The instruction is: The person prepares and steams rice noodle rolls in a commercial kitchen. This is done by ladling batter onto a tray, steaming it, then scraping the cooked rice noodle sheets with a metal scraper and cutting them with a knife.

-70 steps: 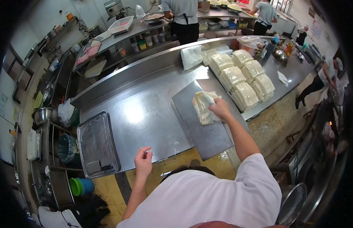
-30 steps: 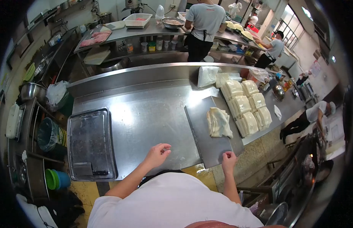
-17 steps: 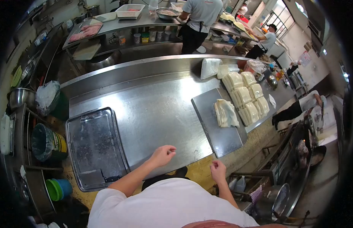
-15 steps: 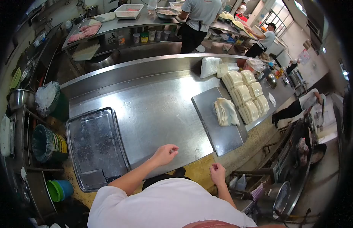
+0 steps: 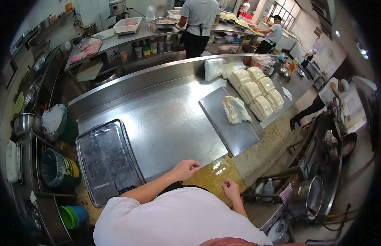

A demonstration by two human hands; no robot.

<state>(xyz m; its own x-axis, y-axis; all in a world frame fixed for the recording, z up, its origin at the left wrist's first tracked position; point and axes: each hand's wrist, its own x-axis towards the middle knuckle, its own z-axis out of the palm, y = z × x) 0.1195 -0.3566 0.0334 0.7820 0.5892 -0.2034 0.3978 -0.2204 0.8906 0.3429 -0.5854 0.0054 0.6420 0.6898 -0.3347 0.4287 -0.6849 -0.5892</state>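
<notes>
My left hand hovers near the front edge of the steel table, its fingers loosely curled and nothing visible in them. Lower and to the right, my right hand hangs above the floor, apart from the table, with curled fingers and no object showing. A dark rectangular tray lies at the table's left end, beside my left forearm. Toward the right, a grey metal board carries a folded stack of pale, floppy sheets. Behind it sit several plastic-wrapped stacks of pale sheets.
Lined bins stand to the left, above nested green and blue buckets. A large metal pot is at the lower right. One co-worker stands at the back counter; another person leans over equipment at right.
My view has shifted, so the table and board appear farther left and the board higher. Both hands sit slightly lower in view, and the gap between my body and the board has widened.
</notes>
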